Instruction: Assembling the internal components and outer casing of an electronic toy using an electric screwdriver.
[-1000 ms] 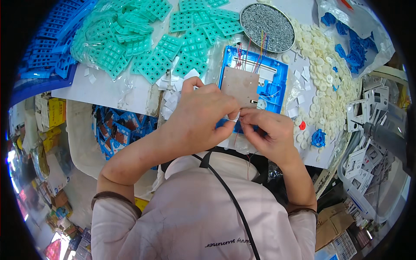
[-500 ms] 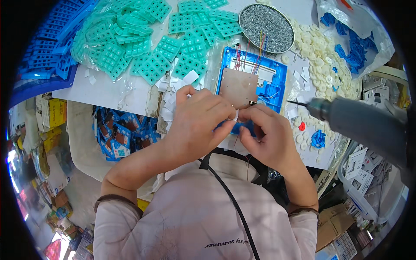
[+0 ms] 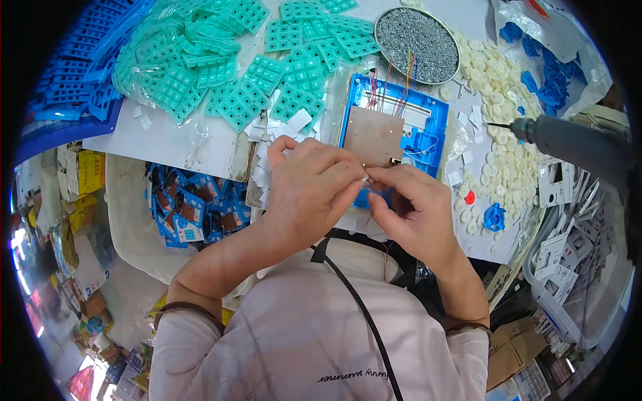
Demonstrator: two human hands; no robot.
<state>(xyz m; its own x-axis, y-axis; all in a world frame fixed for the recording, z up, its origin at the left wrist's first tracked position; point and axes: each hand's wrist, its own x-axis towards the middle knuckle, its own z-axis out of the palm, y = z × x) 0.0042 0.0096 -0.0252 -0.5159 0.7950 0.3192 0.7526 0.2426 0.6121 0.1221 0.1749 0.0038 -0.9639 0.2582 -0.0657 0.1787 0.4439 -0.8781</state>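
Observation:
My left hand (image 3: 311,187) and my right hand (image 3: 411,207) meet at their fingertips over the near edge of a blue plastic housing (image 3: 428,127) on the table. Between the fingertips is a tiny pale part (image 3: 366,178), pinched by both hands. A brown circuit board (image 3: 373,137) with coloured wires lies in the housing, just beyond the fingers. A grey electric screwdriver (image 3: 568,144) hangs at the right, its bit pointing left toward the housing, with no hand on it.
Teal rubber keypads (image 3: 261,73) are piled at the far left. A round tray of small screws (image 3: 418,33) stands beyond the housing. White round parts (image 3: 498,100) and blue parts (image 3: 545,73) lie on the right. A bin of blue assemblies (image 3: 194,210) sits low on the left.
The screwdriver came into view from the right and has since drawn back to the right. My hands stay together at the housing's near edge, shifted slightly.

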